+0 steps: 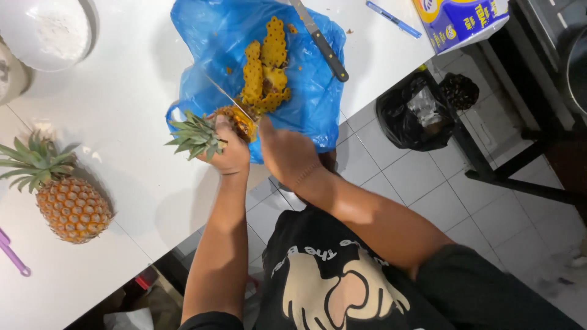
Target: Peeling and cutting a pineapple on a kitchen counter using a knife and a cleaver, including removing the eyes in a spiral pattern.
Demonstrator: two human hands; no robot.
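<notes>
My right hand [287, 153] hides its knife [223, 95] handle; I can't tell its grip. My left hand [231, 153] squeezes the pineapple [235, 119], mostly covered.

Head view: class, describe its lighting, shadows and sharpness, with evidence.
Head view: bright overhead light blows out the white table; the whole pineapple casts a soft shadow to its right; glare streaks the blue bag; the left hand and right hand look slightly soft, likely motion blur.
</notes>
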